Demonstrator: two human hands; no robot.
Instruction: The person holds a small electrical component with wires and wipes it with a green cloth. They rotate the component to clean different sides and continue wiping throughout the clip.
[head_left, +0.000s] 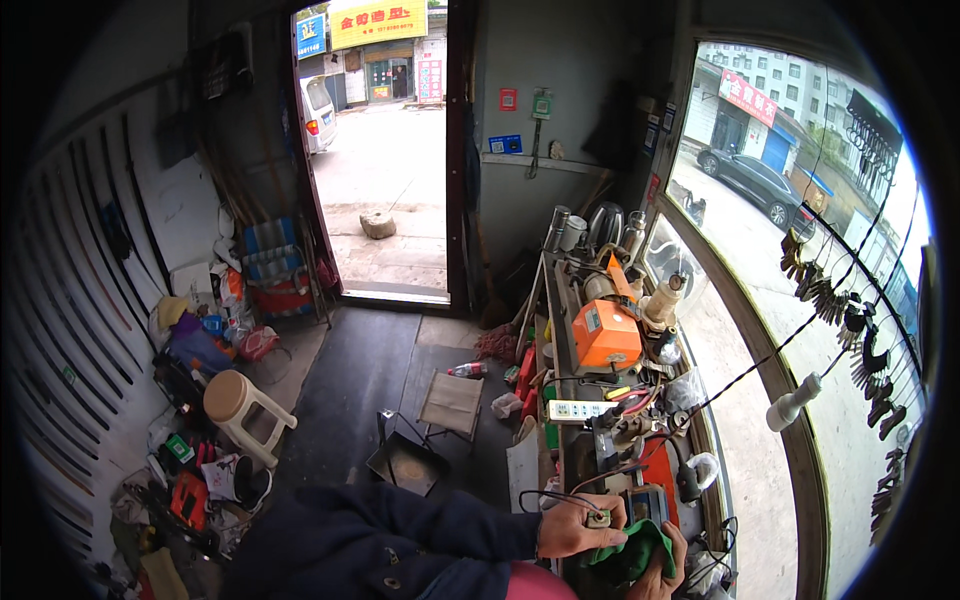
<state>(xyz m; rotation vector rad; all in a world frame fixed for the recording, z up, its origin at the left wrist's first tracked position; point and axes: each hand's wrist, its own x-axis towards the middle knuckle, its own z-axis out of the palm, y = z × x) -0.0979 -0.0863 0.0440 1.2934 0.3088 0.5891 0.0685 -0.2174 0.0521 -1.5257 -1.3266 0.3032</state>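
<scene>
At the bottom right, my left hand (581, 526) pinches a small wired block (598, 518) between thumb and fingers, its thumb against a green cloth (634, 547). Dark thin leads run by this hand. My right hand (664, 566), partly cut off by the lower edge, grips the cloth's right side. What lies inside or under the cloth is hidden. Just beyond the hands, a blue-grey metal piece (649, 504) lies on the workbench beside a red-orange strip (661, 472). A white power strip (579, 410) with plugs and cords sits farther up the bench.
An orange machine (607, 334), pliers, flasks and a kettle (605, 223) crowd the bench. Keys (829, 296) and a white bulb holder (793, 403) hang at right. A folding stool (451, 401), black tray (409, 461) and plastic stool (247, 416) stand on the floor.
</scene>
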